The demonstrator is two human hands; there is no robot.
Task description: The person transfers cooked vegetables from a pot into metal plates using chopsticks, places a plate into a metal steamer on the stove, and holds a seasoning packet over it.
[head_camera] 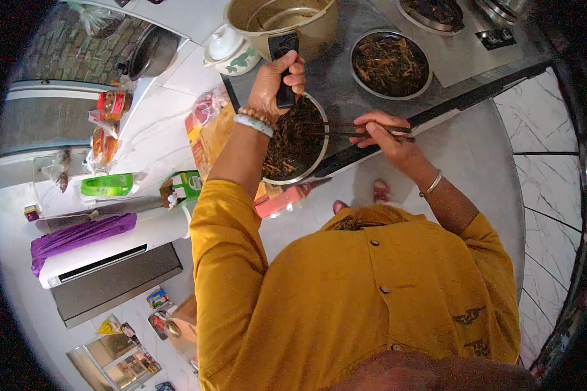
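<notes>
My left hand (279, 83) grips a black oblong object (284, 45), whose kind I cannot tell. It is held over a round metal-rimmed dish (320, 159) at the corner of the counter. Dark, shredded, herb-like pieces (293, 132) fill this dish, partly hidden under my left hand and forearm. Between the fingers of my right hand (384, 134) is a pair of dark chopsticks (342, 129), lying nearly level with their tips over the dish. To the right, a second round dish (425, 85) holds similar brown shreds in something dark.
Behind stand a large beige pot (293, 36) and a white lidded tureen (227, 49) with a leaf pattern. A third round dish (433, 14) is farther back, beside a black control panel (495, 38). Packages (213, 129) crowd the left. The counter's dark edge (474, 95) runs before me.
</notes>
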